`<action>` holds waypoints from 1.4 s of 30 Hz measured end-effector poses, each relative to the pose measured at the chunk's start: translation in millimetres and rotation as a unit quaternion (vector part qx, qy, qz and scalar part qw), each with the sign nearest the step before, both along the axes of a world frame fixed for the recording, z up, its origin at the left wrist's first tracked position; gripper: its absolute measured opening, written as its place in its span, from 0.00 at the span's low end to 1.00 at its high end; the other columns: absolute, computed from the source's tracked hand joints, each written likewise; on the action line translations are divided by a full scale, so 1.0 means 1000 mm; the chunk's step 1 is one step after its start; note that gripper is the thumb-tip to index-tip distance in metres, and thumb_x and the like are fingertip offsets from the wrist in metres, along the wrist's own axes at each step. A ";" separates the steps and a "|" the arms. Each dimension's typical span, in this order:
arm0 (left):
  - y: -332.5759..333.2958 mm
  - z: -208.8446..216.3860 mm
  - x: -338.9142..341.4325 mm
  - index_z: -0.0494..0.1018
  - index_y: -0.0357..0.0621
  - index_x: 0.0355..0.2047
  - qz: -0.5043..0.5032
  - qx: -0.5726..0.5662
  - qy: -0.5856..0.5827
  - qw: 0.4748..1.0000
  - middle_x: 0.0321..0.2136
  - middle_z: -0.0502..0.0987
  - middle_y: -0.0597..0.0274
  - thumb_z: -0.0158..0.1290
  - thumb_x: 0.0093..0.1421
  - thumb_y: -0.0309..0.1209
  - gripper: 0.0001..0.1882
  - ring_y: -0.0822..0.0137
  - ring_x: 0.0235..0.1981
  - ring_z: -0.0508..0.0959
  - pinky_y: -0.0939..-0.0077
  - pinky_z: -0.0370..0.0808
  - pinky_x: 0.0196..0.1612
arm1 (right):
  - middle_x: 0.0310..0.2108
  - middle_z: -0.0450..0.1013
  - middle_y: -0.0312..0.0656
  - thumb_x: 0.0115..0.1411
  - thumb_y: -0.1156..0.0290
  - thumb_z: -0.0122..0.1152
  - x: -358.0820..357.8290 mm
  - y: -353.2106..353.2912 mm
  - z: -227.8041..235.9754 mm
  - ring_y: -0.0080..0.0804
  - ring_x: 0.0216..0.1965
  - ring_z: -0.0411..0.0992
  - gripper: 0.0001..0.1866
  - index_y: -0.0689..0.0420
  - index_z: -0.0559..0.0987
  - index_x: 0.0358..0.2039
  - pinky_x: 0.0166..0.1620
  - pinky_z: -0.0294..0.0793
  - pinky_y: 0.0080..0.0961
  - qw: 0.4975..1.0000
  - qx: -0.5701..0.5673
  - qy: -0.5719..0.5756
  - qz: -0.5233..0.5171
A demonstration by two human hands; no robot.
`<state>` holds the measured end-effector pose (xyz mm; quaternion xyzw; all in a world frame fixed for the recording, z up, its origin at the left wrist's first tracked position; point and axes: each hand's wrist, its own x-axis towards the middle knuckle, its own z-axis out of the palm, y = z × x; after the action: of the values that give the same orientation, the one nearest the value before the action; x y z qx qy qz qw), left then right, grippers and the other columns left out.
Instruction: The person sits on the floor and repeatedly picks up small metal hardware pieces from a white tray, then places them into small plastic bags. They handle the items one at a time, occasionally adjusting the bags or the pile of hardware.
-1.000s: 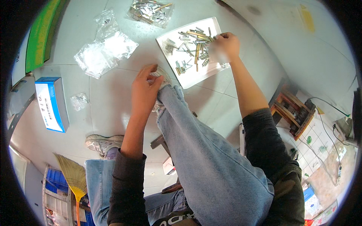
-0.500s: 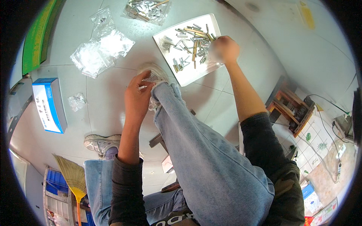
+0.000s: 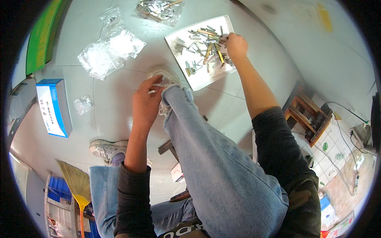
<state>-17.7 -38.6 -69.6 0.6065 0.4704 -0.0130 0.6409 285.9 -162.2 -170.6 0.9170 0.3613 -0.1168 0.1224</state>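
Observation:
A shallow white tray holds a scatter of small metal rods and pins, with several longer brass-coloured strips among them. Over the tray's right side, my right hand is closed, its fingertips down at the metal pieces. What it grips is hidden behind the fingers. My left hand hangs beside the frayed cuff of my jeans, above a pale mesh shoe. Its thumb and fingers are bent together, and anything between them is too small to make out.
Clear plastic bags lie left of the tray, and a bag of metal parts lies behind it. Farther left are a small bag, a blue-and-white box and a broom. A wooden stool stands at right.
My right hand has shifted slightly up and its fingers have drawn closer together. Some strips under it now lie at a different angle. My left hand has stayed nearly where it was.

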 end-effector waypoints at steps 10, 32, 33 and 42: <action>0.013 0.030 0.028 0.71 0.42 0.42 0.045 -0.024 -0.082 0.995 0.37 0.73 0.56 0.52 0.51 0.24 0.16 0.69 0.34 0.74 0.76 0.73 0.40 | 0.22 0.74 0.37 0.47 0.69 0.62 -0.073 0.036 0.104 0.19 0.24 0.68 0.11 0.62 0.77 0.30 0.30 0.68 0.17 0.835 0.372 0.388 -0.118; 0.043 0.062 0.044 0.69 0.37 0.35 0.238 -0.392 -0.374 0.806 0.32 0.74 0.58 0.48 0.57 0.28 0.08 0.68 0.34 0.74 0.72 0.72 0.43 | 0.26 0.74 0.45 0.55 0.75 0.54 -0.137 0.082 0.199 0.27 0.26 0.72 0.09 0.68 0.74 0.34 0.32 0.74 0.21 0.566 0.500 0.613 -0.230; 0.044 0.063 0.043 0.69 0.38 0.35 0.241 -0.429 -0.393 0.777 0.32 0.74 0.58 0.47 0.58 0.29 0.08 0.68 0.34 0.74 0.72 0.72 0.44 | 0.27 0.73 0.45 0.55 0.75 0.55 -0.137 0.083 0.200 0.26 0.26 0.71 0.09 0.67 0.74 0.34 0.32 0.73 0.20 0.585 0.493 0.600 -0.234; 0.039 0.067 0.047 0.67 0.39 0.33 0.277 -0.535 -0.398 0.692 0.28 0.70 0.64 0.44 0.60 0.30 0.07 0.72 0.32 0.71 0.74 0.73 0.43 | 0.31 0.73 0.41 0.51 0.78 0.60 -0.152 0.084 0.206 0.22 0.32 0.71 0.09 0.65 0.76 0.34 0.37 0.71 0.17 0.667 0.522 0.501 -0.177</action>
<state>29.1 0.4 -2.5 -0.0481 0.2314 0.1588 0.9586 134.0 -78.0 35.3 0.6810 0.2005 -0.3702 -0.5992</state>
